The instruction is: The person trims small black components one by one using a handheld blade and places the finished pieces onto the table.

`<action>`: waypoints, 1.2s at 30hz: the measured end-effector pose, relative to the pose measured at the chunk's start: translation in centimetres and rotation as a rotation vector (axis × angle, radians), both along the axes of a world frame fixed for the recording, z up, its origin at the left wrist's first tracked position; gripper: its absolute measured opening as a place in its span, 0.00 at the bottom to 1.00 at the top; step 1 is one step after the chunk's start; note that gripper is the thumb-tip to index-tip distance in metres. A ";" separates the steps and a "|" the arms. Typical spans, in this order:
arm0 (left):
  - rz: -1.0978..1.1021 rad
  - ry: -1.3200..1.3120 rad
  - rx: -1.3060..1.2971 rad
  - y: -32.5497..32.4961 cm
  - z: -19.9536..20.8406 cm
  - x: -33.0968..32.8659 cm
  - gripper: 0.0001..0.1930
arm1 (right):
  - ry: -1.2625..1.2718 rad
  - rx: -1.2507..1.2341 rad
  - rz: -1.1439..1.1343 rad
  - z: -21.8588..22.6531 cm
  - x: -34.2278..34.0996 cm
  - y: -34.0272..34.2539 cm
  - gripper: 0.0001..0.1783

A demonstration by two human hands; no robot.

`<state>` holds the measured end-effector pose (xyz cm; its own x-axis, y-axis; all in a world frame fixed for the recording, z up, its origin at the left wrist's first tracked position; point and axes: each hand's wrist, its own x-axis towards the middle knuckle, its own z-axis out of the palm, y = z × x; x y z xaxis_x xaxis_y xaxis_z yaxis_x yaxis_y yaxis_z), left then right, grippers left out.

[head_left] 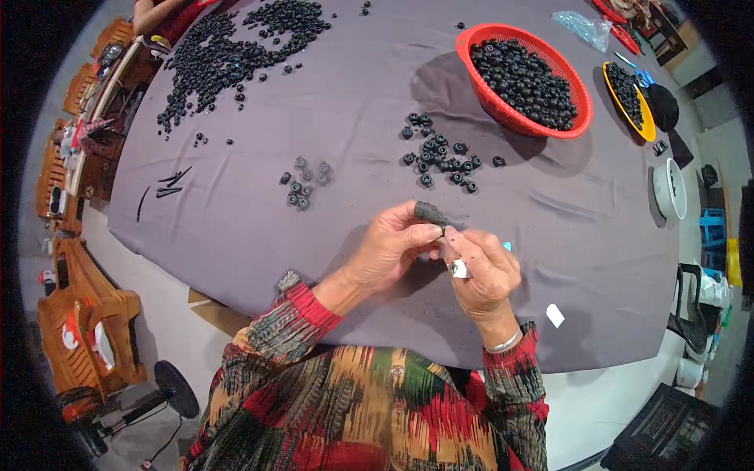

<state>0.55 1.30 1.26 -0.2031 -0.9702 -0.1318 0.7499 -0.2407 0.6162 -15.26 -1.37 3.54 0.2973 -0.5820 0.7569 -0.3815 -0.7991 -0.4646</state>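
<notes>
My left hand (pixel 386 250) is closed in a pinch, with a dark cover on its index finger (pixel 430 213). Between its thumb and index finger is a small black part (pixel 444 230), mostly hidden by the fingers. The fingertips of my right hand (pixel 484 271) meet it there. A small white object (pixel 460 269) shows in the right hand; its kind cannot be made out. Just beyond my hands lies a loose group of round black parts with holes (pixel 441 162). A smaller cluster of the same parts (pixel 298 195) sits to the left.
A red plastic basket (pixel 582 118) full of black parts stands at the far right, near a yellow plate (pixel 649 129) and a white bowl (pixel 660 192). Many black parts (pixel 206 59) spread over the cloth far left. Thin black strips (pixel 168 191) lie left. Another person's arm (pixel 154 14) shows top left.
</notes>
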 end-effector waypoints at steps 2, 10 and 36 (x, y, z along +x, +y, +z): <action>0.011 0.007 -0.002 0.0 -0.2 0.0 0.04 | -0.001 -0.022 -0.004 0.0 0.1 0.0 0.18; 0.056 0.019 0.009 0.2 -0.3 -0.5 0.05 | -0.014 0.110 0.025 -0.5 0.1 0.3 0.18; 0.035 0.130 0.025 0.3 -0.3 0.0 0.06 | -0.048 0.157 -0.087 0.2 -0.2 0.0 0.18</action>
<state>0.57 1.56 0.99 -0.1862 -0.9737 -0.1312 0.8314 -0.2273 0.5070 -15.48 -1.42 3.70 0.2065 -0.7160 0.6669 -0.4199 -0.6805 -0.6005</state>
